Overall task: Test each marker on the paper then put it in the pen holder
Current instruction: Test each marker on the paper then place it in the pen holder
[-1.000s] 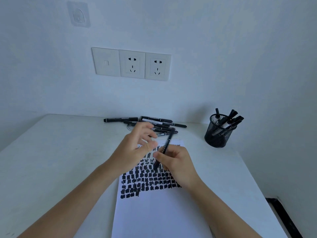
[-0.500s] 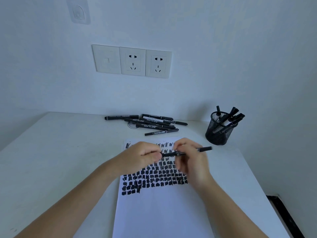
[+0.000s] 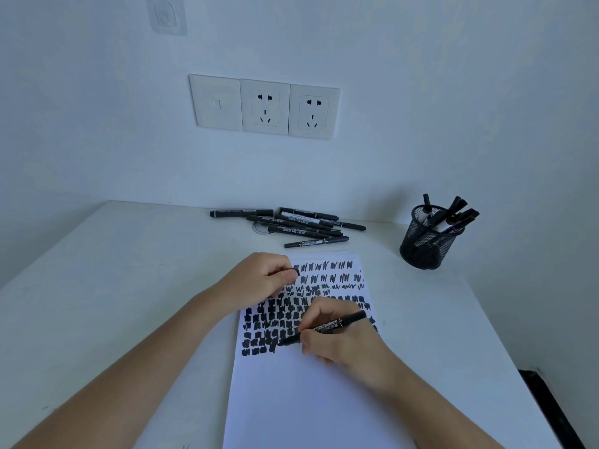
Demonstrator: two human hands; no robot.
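Note:
A white sheet of paper lies on the table, its upper half covered with black test scribbles. My right hand grips a black marker, whose tip touches the paper at the end of the lowest row of marks. My left hand rests on the paper's top left corner, closed around the marker's black cap. A pile of several black markers lies by the wall. The black mesh pen holder stands at the right with several markers in it.
The white table meets the wall at the back and ends at the right near a dark floor strip. Wall sockets sit above the marker pile.
Both hands pulled the cap off the marker. My left hand kept the cap and moved to the paper's corner. My right hand turned the marker and brought its tip down onto the paper.

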